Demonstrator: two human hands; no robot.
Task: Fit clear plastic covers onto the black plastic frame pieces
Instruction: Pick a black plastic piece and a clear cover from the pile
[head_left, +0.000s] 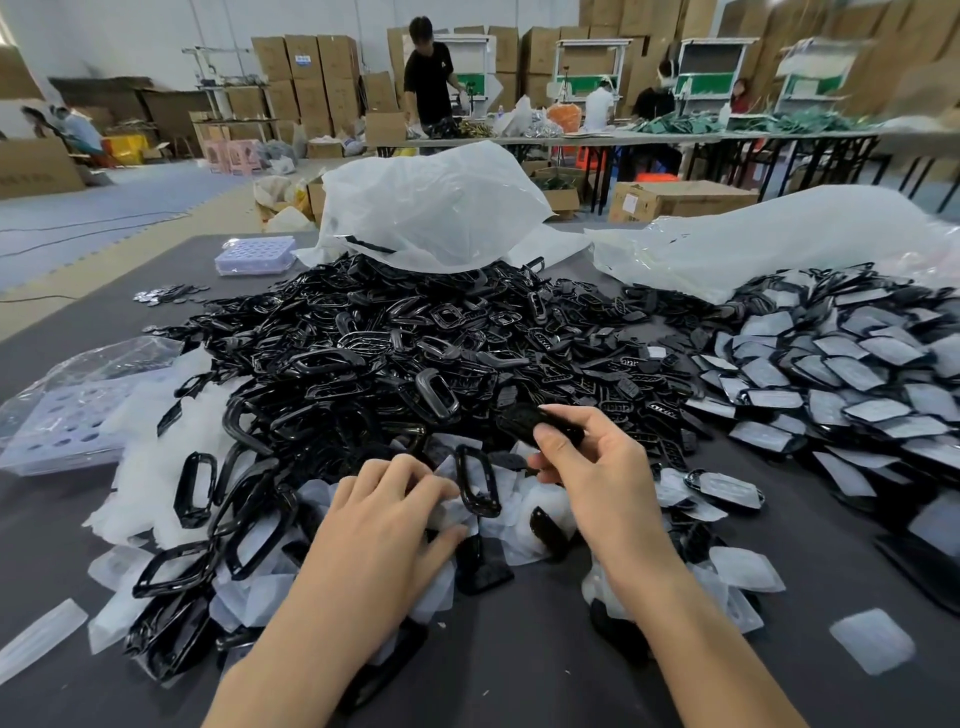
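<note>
Right hand (592, 467): raised over the worktop (519, 649), with thumb and curled fingers pinching one black frame piece (519, 418) by its near end.

Left hand (384, 519): palm down, fingers bent, tips set on loose clear covers (519, 491). Grip or mere touch: cannot tell.

Just beside the left fingertips, between both hands: open black frame (478, 480), standing on edge among the covers. Held piece above and to the right of that frame, apart from it.

Around and under both hands: scattered clear covers mixed with further black frames.

Beyond the hands: large heap of black frames (415, 338) across the middle of the worktop. To the right: separate pile of black pieces with pale covers (831, 374). Behind the heap: crumpled translucent bag (431, 208). Far left, at the worktop's back edge: lilac perforated tray (254, 254).
</note>
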